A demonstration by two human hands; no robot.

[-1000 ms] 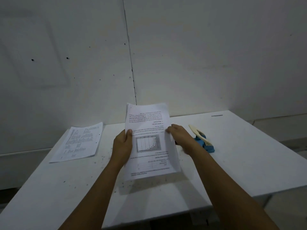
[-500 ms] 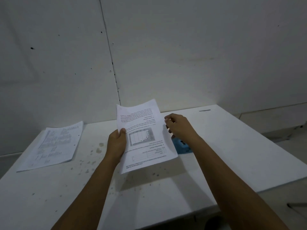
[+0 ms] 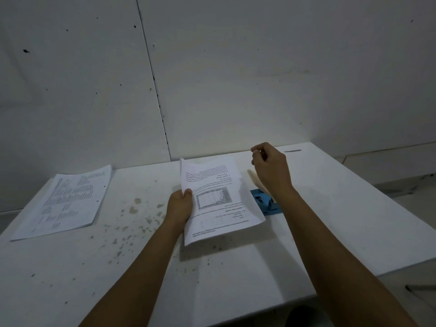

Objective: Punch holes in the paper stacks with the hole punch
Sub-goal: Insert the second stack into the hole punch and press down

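Observation:
My left hand (image 3: 179, 207) grips the left edge of a printed paper stack (image 3: 218, 199), held slightly above the white table (image 3: 330, 227) near its middle. The stack's right edge lies over the blue hole punch (image 3: 267, 202), whose cream lever (image 3: 256, 180) points up and away. My right hand (image 3: 270, 168) hovers above the lever with its fingers loosely curled and nothing in it. It is off the paper and I cannot tell whether it touches the lever.
A second printed stack (image 3: 68, 199) lies flat at the table's far left, with punched holes along its right edge. Small paper bits and stains dot the tabletop (image 3: 132, 223). A white wall (image 3: 212, 67) stands right behind the table.
My right hand has let go of the paper's right edge and risen over the punch lever. The stack has dropped lower, with its right edge over the punch. The camera has tilted.

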